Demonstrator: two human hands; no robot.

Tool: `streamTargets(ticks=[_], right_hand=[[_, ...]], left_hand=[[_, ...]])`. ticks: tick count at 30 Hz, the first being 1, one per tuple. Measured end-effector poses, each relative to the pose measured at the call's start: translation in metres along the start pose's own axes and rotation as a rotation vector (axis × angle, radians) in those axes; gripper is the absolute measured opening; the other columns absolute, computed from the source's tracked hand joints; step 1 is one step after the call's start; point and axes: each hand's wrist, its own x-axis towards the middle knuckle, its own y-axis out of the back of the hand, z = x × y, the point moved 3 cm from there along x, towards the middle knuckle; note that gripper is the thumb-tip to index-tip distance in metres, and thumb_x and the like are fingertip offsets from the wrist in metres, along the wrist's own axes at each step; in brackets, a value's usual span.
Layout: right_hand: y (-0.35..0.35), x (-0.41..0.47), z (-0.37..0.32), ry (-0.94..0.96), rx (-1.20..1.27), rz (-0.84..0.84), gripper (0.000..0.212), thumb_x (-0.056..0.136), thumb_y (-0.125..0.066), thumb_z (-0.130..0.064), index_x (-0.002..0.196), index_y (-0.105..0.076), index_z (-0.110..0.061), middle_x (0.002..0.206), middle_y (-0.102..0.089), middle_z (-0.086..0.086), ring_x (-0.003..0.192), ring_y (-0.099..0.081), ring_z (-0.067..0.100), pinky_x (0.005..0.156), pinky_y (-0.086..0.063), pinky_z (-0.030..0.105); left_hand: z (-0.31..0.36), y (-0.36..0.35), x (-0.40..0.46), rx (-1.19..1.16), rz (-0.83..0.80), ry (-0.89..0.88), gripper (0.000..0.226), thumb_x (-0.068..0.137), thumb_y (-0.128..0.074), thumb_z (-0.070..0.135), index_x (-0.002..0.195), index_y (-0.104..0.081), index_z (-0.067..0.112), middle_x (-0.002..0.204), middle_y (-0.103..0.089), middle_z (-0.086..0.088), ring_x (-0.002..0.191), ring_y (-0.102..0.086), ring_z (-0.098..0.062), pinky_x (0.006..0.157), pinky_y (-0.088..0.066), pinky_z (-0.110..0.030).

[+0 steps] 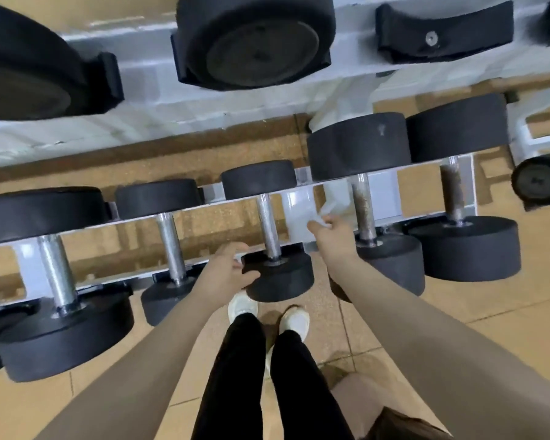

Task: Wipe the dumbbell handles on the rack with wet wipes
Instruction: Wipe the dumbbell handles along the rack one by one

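Note:
Several black dumbbells lie across the lower tier of a white rack point(296, 198), their metal handles running away from me. My left hand point(226, 271) grips the near head point(280, 277) of a small dumbbell, whose handle point(267, 223) shows beyond it. My right hand point(331, 233) pinches a white wet wipe point(326, 208) in the gap between that handle and the rusty handle point(362, 208) of the larger dumbbell to the right. The wipe touches neither handle.
An upper rack tier point(140, 122) with large dumbbells point(254, 42) and an empty black cradle point(442, 30) runs across the top. Further dumbbells point(58, 249) point(458, 204) sit left and right. My legs and white shoes point(296, 322) stand on the tan tiled floor.

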Motion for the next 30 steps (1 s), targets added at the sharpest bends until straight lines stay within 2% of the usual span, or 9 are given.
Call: streamTargets(ticks=[4, 8, 11, 13, 15, 19, 22, 26, 30], right_hand=[[-0.026, 0.037, -0.006, 0.051, -0.177, -0.034, 0.037, 0.092, -0.047, -0.009, 0.121, -0.048, 0.014, 0.119, -0.056, 0.028, 0.106, -0.055, 0.039, 0.089, -0.045, 0.038], [-0.055, 0.065, 0.0, 0.056, -0.148, -0.145, 0.022, 0.096, -0.036, -0.009, 0.115, -0.046, -0.011, 0.082, -0.05, 0.0, 0.064, -0.042, 0.009, 0.053, -0.037, 0.018], [-0.073, 0.078, 0.001, 0.055, -0.119, -0.212, 0.025, 0.099, -0.024, -0.004, 0.117, -0.038, -0.016, 0.09, -0.046, 0.0, 0.062, -0.038, 0.006, 0.036, -0.035, 0.008], [-0.083, 0.085, 0.004, 0.064, -0.071, -0.24, 0.034, 0.1, -0.022, -0.008, 0.129, -0.039, -0.015, 0.113, -0.051, 0.003, 0.07, -0.05, 0.007, 0.058, -0.048, 0.005], [-0.091, 0.091, 0.012, 0.056, -0.057, -0.286, 0.037, 0.101, -0.022, -0.013, 0.13, -0.044, -0.018, 0.128, -0.053, 0.005, 0.083, -0.065, 0.019, 0.092, -0.05, 0.028], [-0.085, 0.083, 0.037, 0.052, -0.152, -0.391, 0.04, 0.1, -0.027, -0.004, 0.137, -0.041, -0.012, 0.118, -0.051, -0.001, 0.104, -0.052, 0.011, 0.088, -0.04, 0.016], [-0.079, 0.077, 0.049, 0.017, -0.192, -0.432, 0.046, 0.098, -0.029, -0.003, 0.144, -0.031, -0.013, 0.136, -0.043, 0.006, 0.117, -0.05, 0.02, 0.106, -0.033, 0.026], [-0.089, 0.094, 0.024, 0.017, 0.099, -0.296, 0.032, 0.1, -0.025, -0.003, 0.122, -0.046, -0.011, 0.09, -0.06, 0.003, 0.074, -0.057, 0.014, 0.073, -0.05, 0.029], [-0.092, 0.09, 0.01, 0.101, 0.066, -0.325, 0.029, 0.099, -0.028, -0.001, 0.107, -0.051, -0.016, 0.08, -0.058, -0.006, 0.073, -0.055, 0.008, 0.061, -0.044, 0.014]], left_hand=[[-0.018, -0.023, 0.024, -0.041, -0.024, -0.01, 0.042, 0.084, -0.067, 0.03, 0.122, -0.051, 0.019, 0.118, -0.052, 0.007, 0.11, -0.049, -0.006, 0.081, -0.036, -0.02], [-0.03, -0.038, 0.04, -0.057, -0.054, -0.001, 0.047, 0.081, -0.068, 0.038, 0.124, -0.053, 0.025, 0.115, -0.053, 0.014, 0.108, -0.048, -0.003, 0.087, -0.034, -0.018], [-0.044, -0.046, 0.046, 0.023, -0.12, -0.01, 0.052, 0.075, -0.072, 0.043, 0.123, -0.056, 0.028, 0.114, -0.057, 0.012, 0.108, -0.053, -0.008, 0.093, -0.042, -0.025], [-0.048, -0.048, 0.048, 0.077, -0.132, -0.043, 0.053, 0.073, -0.074, 0.043, 0.121, -0.058, 0.027, 0.116, -0.057, 0.009, 0.108, -0.054, -0.01, 0.094, -0.043, -0.028], [-0.049, -0.047, 0.05, 0.093, -0.138, -0.055, 0.053, 0.073, -0.074, 0.044, 0.12, -0.059, 0.026, 0.115, -0.057, 0.01, 0.105, -0.054, -0.01, 0.093, -0.044, -0.029], [-0.048, -0.046, 0.052, 0.114, -0.146, -0.047, 0.053, 0.07, -0.074, 0.049, 0.117, -0.06, 0.029, 0.116, -0.06, 0.01, 0.103, -0.055, -0.011, 0.092, -0.045, -0.031], [-0.048, -0.045, 0.05, 0.118, -0.134, -0.028, 0.053, 0.069, -0.074, 0.051, 0.116, -0.06, 0.031, 0.116, -0.059, 0.011, 0.104, -0.053, -0.009, 0.091, -0.044, -0.03], [-0.047, -0.043, 0.053, 0.141, -0.145, -0.02, 0.052, 0.068, -0.074, 0.052, 0.115, -0.06, 0.033, 0.116, -0.058, 0.014, 0.104, -0.052, -0.008, 0.091, -0.044, -0.03], [-0.048, -0.042, 0.055, 0.167, -0.155, -0.017, 0.052, 0.068, -0.073, 0.054, 0.115, -0.06, 0.035, 0.117, -0.057, 0.015, 0.106, -0.05, -0.008, 0.089, -0.043, -0.029]])
